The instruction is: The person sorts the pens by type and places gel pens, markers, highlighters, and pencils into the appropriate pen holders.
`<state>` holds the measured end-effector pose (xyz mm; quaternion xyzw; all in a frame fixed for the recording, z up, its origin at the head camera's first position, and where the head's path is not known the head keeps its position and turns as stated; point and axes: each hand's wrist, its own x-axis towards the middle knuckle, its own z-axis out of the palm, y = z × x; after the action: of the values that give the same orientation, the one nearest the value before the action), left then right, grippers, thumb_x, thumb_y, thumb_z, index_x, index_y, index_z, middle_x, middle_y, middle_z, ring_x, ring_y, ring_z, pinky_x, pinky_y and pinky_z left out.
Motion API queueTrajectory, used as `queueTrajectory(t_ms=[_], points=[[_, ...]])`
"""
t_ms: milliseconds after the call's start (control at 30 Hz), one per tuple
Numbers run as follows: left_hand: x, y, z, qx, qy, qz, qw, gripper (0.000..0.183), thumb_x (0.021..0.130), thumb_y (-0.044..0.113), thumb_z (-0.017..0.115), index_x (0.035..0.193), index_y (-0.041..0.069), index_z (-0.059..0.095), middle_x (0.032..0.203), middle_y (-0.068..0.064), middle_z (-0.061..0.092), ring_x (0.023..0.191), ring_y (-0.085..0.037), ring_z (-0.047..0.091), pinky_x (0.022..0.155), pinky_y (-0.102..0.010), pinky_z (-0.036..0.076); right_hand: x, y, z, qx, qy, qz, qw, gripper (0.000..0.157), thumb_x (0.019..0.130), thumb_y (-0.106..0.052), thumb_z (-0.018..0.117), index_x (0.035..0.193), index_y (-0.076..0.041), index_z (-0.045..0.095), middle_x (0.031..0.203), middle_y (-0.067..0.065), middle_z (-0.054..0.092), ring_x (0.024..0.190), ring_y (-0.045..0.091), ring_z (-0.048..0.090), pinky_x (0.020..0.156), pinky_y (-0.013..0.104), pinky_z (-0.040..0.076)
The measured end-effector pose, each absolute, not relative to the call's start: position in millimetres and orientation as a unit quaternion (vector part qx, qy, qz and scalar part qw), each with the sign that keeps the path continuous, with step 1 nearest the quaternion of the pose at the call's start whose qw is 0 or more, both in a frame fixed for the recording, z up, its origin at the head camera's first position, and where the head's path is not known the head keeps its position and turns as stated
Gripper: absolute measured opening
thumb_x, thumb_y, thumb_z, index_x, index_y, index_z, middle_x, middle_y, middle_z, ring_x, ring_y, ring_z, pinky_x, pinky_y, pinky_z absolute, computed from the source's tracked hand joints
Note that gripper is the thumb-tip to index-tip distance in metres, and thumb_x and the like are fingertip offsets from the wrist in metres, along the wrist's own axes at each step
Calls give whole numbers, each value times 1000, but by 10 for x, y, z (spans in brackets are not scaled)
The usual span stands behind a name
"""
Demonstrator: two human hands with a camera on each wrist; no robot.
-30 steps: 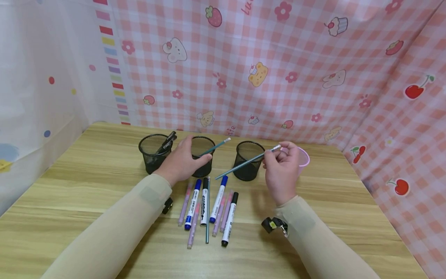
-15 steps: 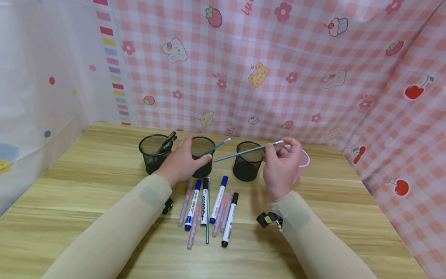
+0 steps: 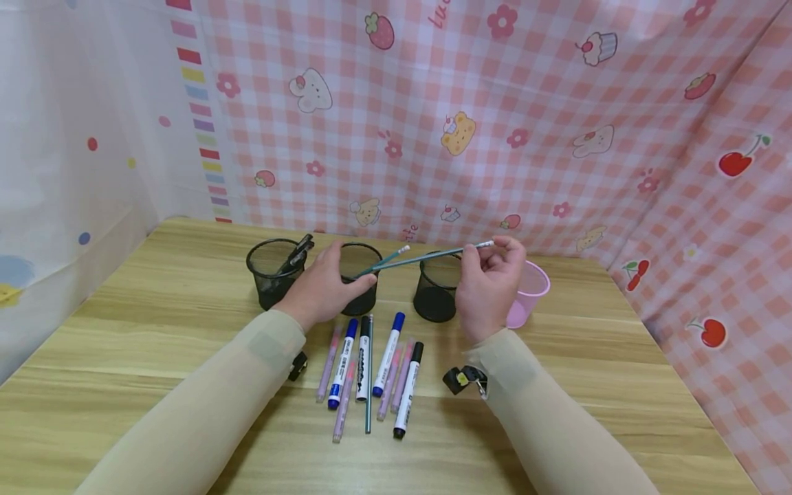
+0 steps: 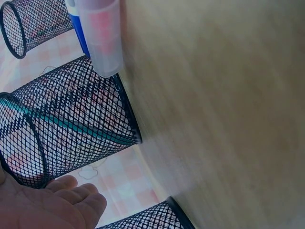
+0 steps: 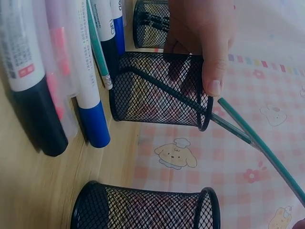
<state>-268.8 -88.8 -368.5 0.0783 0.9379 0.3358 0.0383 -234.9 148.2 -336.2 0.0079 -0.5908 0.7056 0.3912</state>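
Observation:
My left hand (image 3: pixel 324 285) holds a black mesh pen holder (image 3: pixel 361 302) near its rim, thumb on the near side in the right wrist view. A green pencil (image 5: pixel 228 126) leans inside that holder, its white eraser end sticking out over the rim. My right hand (image 3: pixel 491 289) pinches a second green pencil (image 3: pixel 427 259) near the eraser end. That pencil slants down to the left, its far end close to the held holder's rim and the left thumb. In the head view it crosses above another black mesh pen holder (image 3: pixel 435 302), partly hidden by the right hand.
At the left, a black mesh holder (image 3: pixel 270 292) contains black pens (image 3: pixel 300 251). A pink holder (image 3: pixel 522 309) stands behind the right hand. In front lie white markers (image 3: pixel 408 392), pale purple pens (image 3: pixel 343 405) and a green pencil (image 3: pixel 368 385). A checked cloth (image 3: pixel 433 192) hangs behind.
My right hand has moved up and left, raising the pencil and bringing its far end to the held pen holder's rim. The left hand has stayed in place.

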Motion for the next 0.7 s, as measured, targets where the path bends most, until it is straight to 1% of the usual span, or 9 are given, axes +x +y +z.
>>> queueTrajectory(t_ms=[100,200,300,333,533,700], points=[[-2684,-887,-3680,81,937,337,38,107,97,72,57,170,11,9,176,-16,19,157,-43,31,122,-64,34,-2360,1440,-3365,11,-595,701,394,30,93,6,63,112,-13,50,80,-3,55,70,7,51,64,18,43],[-2683,-886,-3674,82,937,336,39,107,97,72,57,170,12,9,176,-16,19,157,-43,31,122,-64,35,-2375,1402,-3374,13,-600,695,395,27,93,6,64,114,-5,50,79,-3,56,69,6,52,64,18,43],[-2684,-888,-3675,81,938,334,40,107,96,73,57,170,12,8,176,-16,19,157,-43,31,122,-64,35,-2387,1365,-3390,18,-606,691,392,27,93,5,65,114,-2,49,79,-4,57,69,6,53,64,18,44],[-2685,-888,-3676,81,938,334,40,107,96,73,57,170,12,8,176,-16,19,157,-43,31,122,-64,35,-2392,1354,-3396,18,-608,691,390,27,93,4,65,114,-3,49,79,-4,57,69,6,53,65,18,44],[-2685,-889,-3676,80,938,336,41,108,96,73,57,170,12,8,176,-16,19,157,-43,31,123,-65,34,-2412,1297,-3453,24,-621,687,377,29,93,4,65,109,-15,51,78,-4,59,69,6,55,65,19,45],[-2686,-893,-3682,82,937,338,41,108,96,73,57,170,12,7,176,-16,19,157,-44,31,122,-65,35,-2418,1257,-3498,27,-641,673,369,28,93,4,66,109,-14,53,77,-4,61,69,6,57,65,19,47]])
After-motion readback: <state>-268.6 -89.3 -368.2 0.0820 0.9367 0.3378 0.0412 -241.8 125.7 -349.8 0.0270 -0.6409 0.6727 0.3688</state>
